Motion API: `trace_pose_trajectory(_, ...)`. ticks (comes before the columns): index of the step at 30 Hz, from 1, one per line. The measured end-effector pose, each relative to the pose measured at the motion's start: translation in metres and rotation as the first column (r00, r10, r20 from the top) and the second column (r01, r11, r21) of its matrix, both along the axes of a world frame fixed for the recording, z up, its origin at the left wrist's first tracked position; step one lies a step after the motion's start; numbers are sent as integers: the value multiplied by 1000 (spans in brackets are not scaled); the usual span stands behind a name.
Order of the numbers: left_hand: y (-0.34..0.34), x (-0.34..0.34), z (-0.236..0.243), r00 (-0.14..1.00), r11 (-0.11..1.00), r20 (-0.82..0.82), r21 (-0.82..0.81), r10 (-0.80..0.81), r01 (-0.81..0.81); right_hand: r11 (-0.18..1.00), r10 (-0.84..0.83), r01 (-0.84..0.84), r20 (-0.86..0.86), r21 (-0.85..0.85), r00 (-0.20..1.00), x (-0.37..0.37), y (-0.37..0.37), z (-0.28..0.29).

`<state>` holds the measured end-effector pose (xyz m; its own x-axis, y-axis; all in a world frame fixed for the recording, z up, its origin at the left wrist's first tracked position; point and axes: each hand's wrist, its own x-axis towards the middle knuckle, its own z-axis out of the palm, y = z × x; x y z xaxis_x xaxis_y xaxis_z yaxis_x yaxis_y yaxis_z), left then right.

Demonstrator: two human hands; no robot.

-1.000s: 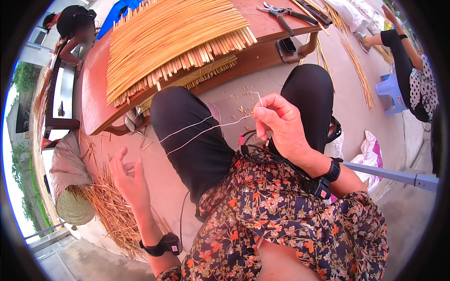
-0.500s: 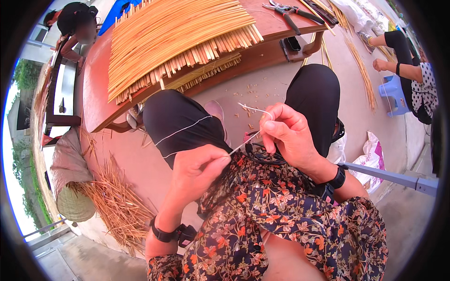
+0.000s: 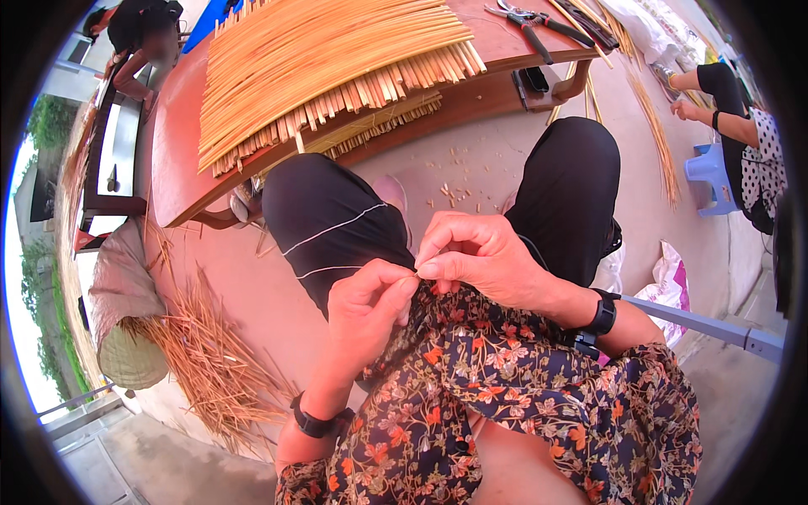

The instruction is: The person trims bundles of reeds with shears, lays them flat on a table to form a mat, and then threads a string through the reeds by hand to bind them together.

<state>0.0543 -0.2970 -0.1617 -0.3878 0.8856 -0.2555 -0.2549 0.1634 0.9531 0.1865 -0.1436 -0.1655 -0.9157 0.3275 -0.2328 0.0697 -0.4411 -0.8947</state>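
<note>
You are sitting before the near edge of the table (image 3: 178, 164), your left hand (image 3: 367, 305) and right hand (image 3: 484, 259) meeting over your lap. Thread (image 3: 335, 225) is crossing your left thigh (image 3: 295, 198). Sticks (image 3: 337, 71) are lying along the near edge, with pruning shears (image 3: 537, 25) resting to their right. Straw (image 3: 220, 370) is lying off the near left corner; a stool (image 3: 714, 178) is standing beyond the right end.

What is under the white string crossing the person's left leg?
Black trousers lie under both visible strands of white string; around the leg's outer side, its path is hidden. The left hand and right hand cover nearly all they pinch.
</note>
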Motion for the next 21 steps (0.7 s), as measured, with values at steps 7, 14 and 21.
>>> trace_pose_trajectory(7,-75,-44,4,977,941,-181,-295,114,-165,921,-389,384,-97,-66,916,11,24,-8)
trace_pose_trajectory(14,-252,-125,-55,260,459,-571,-801,-779,-383,891,-448,451,-53,52,892,22,59,-4)
trace_pose_trajectory(21,-84,-84,20,232,858,-970,-184,-78,-480,937,-287,282,-3,204,958,11,43,5)
